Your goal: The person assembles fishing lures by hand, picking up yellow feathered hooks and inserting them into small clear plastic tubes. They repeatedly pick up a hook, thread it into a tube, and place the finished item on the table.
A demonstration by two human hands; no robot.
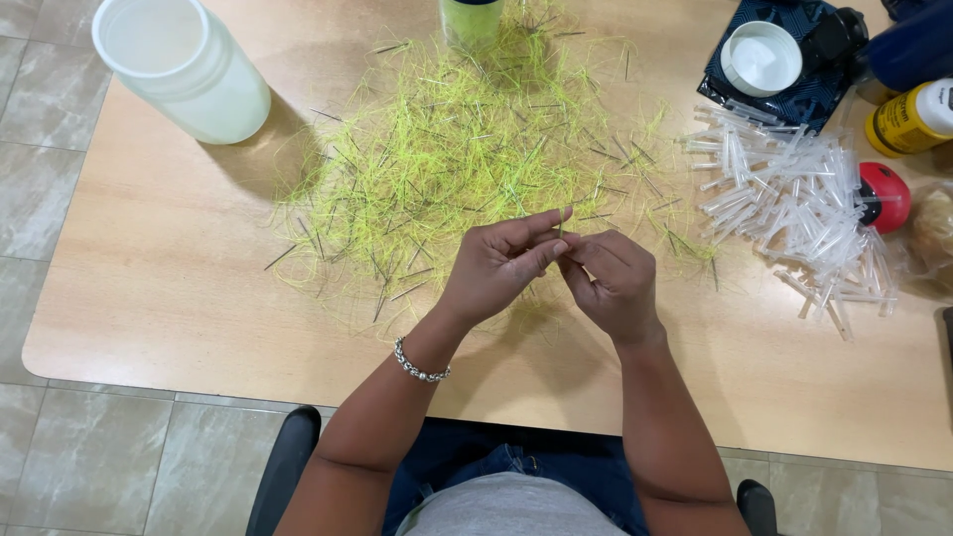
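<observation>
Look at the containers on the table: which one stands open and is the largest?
The translucent white jar at the far left corner: wide open mouth, no lid. The yellow bottle at the right is capped and smaller.

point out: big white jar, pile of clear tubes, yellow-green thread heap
big white jar (pixel 189 79), head view, on its translucent side wall.
pile of clear tubes (pixel 784 194), head view, on tubes near the pile's middle.
yellow-green thread heap (pixel 467 149), head view, on the dense centre of the tangle.

Translucent jar (pixel 184 69), yellow bottle (pixel 911 119)

Neon-yellow threads (pixel 457 149) (grey-tipped) on a tan table (pixel 159 258).
</observation>
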